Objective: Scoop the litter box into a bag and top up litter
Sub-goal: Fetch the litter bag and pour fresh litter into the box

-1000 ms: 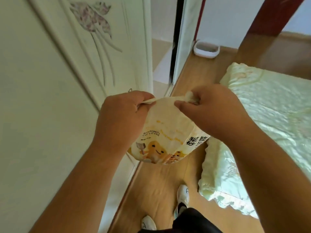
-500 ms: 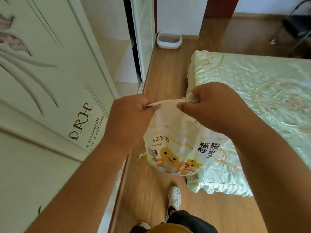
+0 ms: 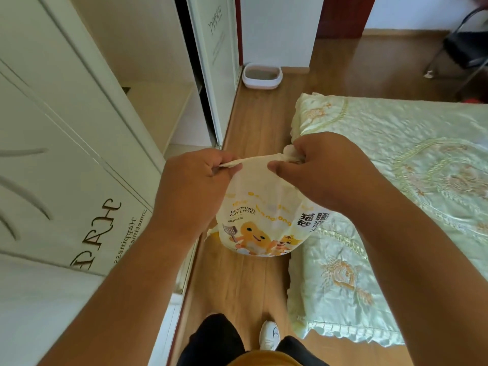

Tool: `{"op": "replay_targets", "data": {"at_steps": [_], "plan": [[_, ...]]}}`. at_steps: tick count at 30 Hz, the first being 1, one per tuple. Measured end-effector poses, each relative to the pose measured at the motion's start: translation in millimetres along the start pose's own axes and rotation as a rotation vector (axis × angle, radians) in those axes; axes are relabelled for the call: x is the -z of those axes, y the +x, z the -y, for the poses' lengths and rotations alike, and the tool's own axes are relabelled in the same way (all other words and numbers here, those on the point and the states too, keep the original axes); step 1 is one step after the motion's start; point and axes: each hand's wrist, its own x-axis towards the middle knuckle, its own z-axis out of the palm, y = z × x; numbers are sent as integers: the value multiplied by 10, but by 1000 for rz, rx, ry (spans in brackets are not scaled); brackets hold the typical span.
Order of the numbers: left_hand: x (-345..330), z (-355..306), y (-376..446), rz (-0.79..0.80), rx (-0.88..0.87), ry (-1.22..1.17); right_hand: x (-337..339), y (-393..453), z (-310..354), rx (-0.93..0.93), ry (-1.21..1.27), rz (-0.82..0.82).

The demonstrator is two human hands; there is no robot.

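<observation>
A cream bag of bentonite cat litter [image 3: 264,223] with cartoon animals hangs in front of me above the wooden floor. My left hand [image 3: 192,186] pinches the left end of its top edge. My right hand [image 3: 324,170] grips the right end, with bunched bag material showing above its fingers. The top edge is stretched taut between both hands. A pink and white litter box [image 3: 262,76] with grey litter sits on the floor far ahead, against the wall.
A white wardrobe [image 3: 66,154] with an open sliding door [image 3: 214,62] runs along my left. A bed with a pale green quilt [image 3: 396,180] fills the right. A narrow strip of wooden floor [image 3: 250,122] leads to the litter box. A dark chair [image 3: 464,48] stands far right.
I have walked forward along the wardrobe; the litter box appears nearer and the view has swung right. Both hands keep the same hold on the bag's top edge.
</observation>
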Motion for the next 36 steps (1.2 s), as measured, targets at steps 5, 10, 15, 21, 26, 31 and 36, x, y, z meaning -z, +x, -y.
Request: {"op": "replay_targets", "data": {"at_steps": [5,10,15,21,26,31,36], "plan": [[-112,114,559,4,-12,9,5,571,-17,-28,-3,-9],[-233,389,1203,47,-10,-7,-134,1171,-50,-59,-12,0],[-303,682,1939,121,-36,-11,-228,1782,14,-121,-38,28],[-302,907,2810,177,-77,-25,-233,2484,146,-191,-34,24],[-368,919,3487,177,-143,10,-171,3118,84,-206,-5,-11],[-551,917,4223,169,-125,32,-83,3892,-99,-215,26,-37],[-834,940,4926,137,-43,16,33,4724,-341,-157,45,-4]]}}
